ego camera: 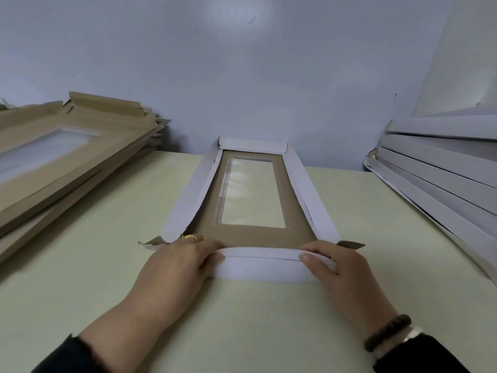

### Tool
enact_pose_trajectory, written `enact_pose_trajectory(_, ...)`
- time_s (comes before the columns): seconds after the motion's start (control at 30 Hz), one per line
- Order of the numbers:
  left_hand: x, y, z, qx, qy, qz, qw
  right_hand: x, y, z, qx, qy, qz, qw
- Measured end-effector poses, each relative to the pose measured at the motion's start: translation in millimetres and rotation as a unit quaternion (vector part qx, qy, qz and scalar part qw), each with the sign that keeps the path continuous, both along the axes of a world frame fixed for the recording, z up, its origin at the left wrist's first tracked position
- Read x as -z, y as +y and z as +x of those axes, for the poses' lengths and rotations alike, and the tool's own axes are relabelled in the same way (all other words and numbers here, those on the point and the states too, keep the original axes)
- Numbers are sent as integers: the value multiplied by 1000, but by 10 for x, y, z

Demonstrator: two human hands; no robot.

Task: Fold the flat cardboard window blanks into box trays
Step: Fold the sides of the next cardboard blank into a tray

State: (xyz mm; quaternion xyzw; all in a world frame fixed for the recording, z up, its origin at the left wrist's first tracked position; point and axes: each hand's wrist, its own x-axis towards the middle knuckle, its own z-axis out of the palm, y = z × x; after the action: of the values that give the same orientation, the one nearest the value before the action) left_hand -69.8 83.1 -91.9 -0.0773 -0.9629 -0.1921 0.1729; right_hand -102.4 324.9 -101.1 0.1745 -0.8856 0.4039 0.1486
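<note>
1. At your far left, a stack of flat brown blanks (53,157) lies on the pale worktop (94,265), pushed back against the grey wall (242,76). The top blank shows its clear window and one end flap tilted up.
2. Your left hand (177,261) rests on the near left corner of the tray being folded (252,205). Its fingers curl over the near end flap (262,265) where that flap meets the brown inner face, so the hand is clamped on the flap. A gold ring (191,238) sits on one finger. A small brown corner tab sticks out just left of this hand.
3. The tray lies at the centre of the worktop, long axis running away from you, far end near the wall. Its brown inside faces up, with the clear window panel (251,192) in the middle. Both long white side walls and the far end wall stand partly raised, leaning outward.
4. Your right hand (333,267) grips the near right corner of the same flap, thumb on the white outer face, fingers over the top edge. A dark bead bracelet (387,332) circles that wrist. The two hands are apart, one at each end of the flap.
5. At your far right, a stack of white folded trays (443,179) leans near the wall.
</note>
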Motion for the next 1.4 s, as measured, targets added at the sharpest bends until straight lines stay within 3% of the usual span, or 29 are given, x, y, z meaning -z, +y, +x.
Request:
enact_pose_trajectory(0.23, 38, 73, -133, -17, -5, -154, 988, 86, -40, -84, 23, 22, 154, 988)
enact_pose_trajectory(0.37, 120, 100, -139, 20, -10, -137, 990, 86, -79, -92, -37, 61, 223, 972)
enact_pose_trajectory(0.5, 156, 199, -148, 137, -68, -86, 984, 101, -173, -74, -127, -1, 218, 968)
enact_pose_trajectory(0.6, 174, 161, -172, 154, -96, -72, 981, 104, -154, -108, -154, -45, 218, 963)
enact_pose_trajectory(0.87, 117, -151, -101, 83, -122, 17, 989, 44, 119, -127, -115, -53, 120, 985)
enact_pose_trajectory(1.13, 34, -96, -51, 36, -67, 12, 997, 10, 87, -117, -80, -14, 114, 990)
enact_pose_trajectory(1.4, 50, -16, -141, -19, 3, -70, 997, 19, -60, -174, -20, 5, 84, 996)
